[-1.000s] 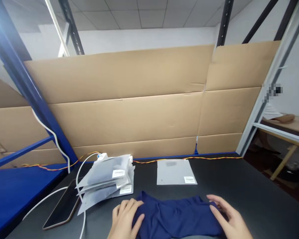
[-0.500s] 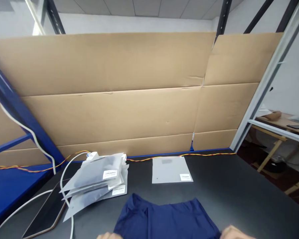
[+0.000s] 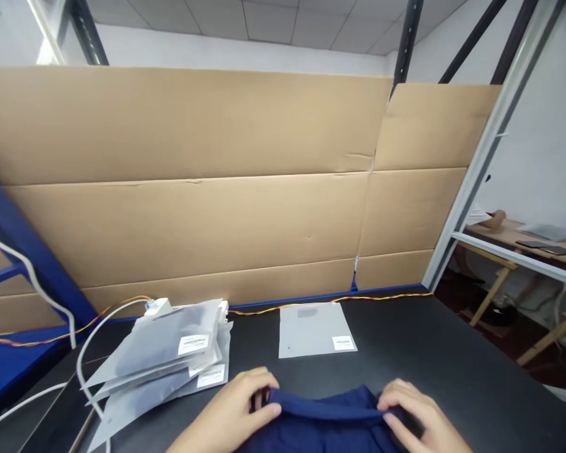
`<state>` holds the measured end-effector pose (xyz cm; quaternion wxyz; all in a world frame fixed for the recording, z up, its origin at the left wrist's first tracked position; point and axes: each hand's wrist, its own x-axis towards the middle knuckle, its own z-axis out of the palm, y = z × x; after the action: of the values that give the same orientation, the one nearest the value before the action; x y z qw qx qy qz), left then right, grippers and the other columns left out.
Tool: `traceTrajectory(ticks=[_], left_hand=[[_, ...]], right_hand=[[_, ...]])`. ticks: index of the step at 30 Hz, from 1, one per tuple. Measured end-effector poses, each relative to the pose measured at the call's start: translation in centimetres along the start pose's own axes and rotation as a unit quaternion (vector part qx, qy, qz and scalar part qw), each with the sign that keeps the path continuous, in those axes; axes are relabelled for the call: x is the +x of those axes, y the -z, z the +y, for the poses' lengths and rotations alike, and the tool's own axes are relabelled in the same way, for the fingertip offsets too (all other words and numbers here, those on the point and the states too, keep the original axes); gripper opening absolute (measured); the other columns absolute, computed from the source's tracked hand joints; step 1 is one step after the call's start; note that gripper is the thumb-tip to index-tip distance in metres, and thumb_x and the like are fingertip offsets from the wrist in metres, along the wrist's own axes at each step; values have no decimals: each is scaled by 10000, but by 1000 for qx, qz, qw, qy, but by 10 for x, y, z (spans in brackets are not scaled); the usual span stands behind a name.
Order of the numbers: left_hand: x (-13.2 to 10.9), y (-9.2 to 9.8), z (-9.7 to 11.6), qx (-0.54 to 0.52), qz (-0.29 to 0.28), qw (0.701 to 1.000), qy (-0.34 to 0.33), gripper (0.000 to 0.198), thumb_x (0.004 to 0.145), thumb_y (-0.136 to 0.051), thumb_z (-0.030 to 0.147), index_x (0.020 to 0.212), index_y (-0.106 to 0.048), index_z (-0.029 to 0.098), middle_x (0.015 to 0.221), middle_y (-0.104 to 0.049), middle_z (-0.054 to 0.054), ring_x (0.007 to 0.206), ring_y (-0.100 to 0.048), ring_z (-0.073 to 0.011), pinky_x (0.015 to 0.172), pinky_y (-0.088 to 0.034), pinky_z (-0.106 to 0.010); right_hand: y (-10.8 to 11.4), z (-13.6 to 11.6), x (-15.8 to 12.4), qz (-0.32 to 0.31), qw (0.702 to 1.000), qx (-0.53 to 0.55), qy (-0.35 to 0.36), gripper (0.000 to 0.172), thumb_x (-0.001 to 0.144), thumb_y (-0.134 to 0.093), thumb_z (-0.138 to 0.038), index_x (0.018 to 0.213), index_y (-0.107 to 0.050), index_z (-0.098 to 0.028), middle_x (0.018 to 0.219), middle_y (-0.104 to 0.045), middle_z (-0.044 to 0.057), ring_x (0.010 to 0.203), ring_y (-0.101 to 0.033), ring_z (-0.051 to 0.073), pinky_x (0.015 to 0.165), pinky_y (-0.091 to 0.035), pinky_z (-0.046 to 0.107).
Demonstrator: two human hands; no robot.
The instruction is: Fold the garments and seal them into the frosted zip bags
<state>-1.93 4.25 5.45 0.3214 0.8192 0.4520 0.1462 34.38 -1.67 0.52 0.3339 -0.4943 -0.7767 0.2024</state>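
Head camera: white rectangular labels (image 3: 193, 344) on the piled frosted plastic bags (image 3: 163, 343) and on the single flat frosted bag (image 3: 311, 327); print too small to read; left hand (image 3: 245, 402) and right hand (image 3: 415, 409) both closed, thumb against fingers, pinching opposite ends of the top edge of the navy-blue cloth garment (image 3: 321, 434); garment at near side of matte black tabletop (image 3: 405, 352), cut off by frame bottom; brown cardboard panels (image 3: 217, 220) behind; red-and-yellow twisted wire (image 3: 264, 311) along back edge; pale wooden table (image 3: 509, 234) off right.

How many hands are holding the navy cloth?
2: the left hand grips the navy cloth at its top left, the right hand at its top right. Its lower part is out of view.
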Motion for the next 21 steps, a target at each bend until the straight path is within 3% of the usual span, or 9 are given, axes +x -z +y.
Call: traceTrajectory(ticks=[2,4,6,8,13,21], left_hand=[[22,8,-10,-19,16,1000,-3,152,891,-593,349,938,-659,221,863,-623,12,757,-578,-153,676,-422,-223],[45,10,-25,-42,32,999,-10,190,883,-593,356,981,-655,206,849,-627,8,728,-558,-149,655,-416,-224],[62,7,-42,-58,66,996,-12,204,892,-575,347,999,-654,193,819,-626,8,676,-524,-135,635,-399,-222],[70,4,-56,-67,106,992,-11,213,920,-538,352,958,-663,184,774,-617,10,653,-504,-130,619,-379,-221],[67,3,-70,-101,101,990,-4,282,951,-507,381,858,-672,172,732,-619,3,629,-518,-128,580,-361,-218],[69,3,-79,-180,91,979,13,248,946,-525,367,880,-654,167,759,-630,-8,641,-560,-132,595,-409,-221]], right_hand=[[10,-3,35,3,1000,-3,-30,153,964,-512,-351,967,-635,-259,955,-691,31,927,-640,213,861,-473,315],[12,3,76,-13,999,6,-32,190,969,-487,-369,975,-628,-242,866,-677,15,834,-634,196,794,-469,292],[5,15,111,-46,999,0,-26,206,963,-466,-348,947,-628,-222,707,-624,-13,655,-583,163,637,-436,254],[-8,31,132,-56,998,-19,-14,175,932,-493,-308,893,-633,-211,656,-587,-21,603,-540,153,600,-402,249],[-30,62,134,-57,998,-17,-3,194,932,-491,-307,835,-630,-213,687,-558,-11,622,-509,157,606,-377,257],[-24,72,133,-85,995,34,-37,222,955,-484,-365,856,-617,-218,698,-532,-16,629,-473,152,594,-355,254]])
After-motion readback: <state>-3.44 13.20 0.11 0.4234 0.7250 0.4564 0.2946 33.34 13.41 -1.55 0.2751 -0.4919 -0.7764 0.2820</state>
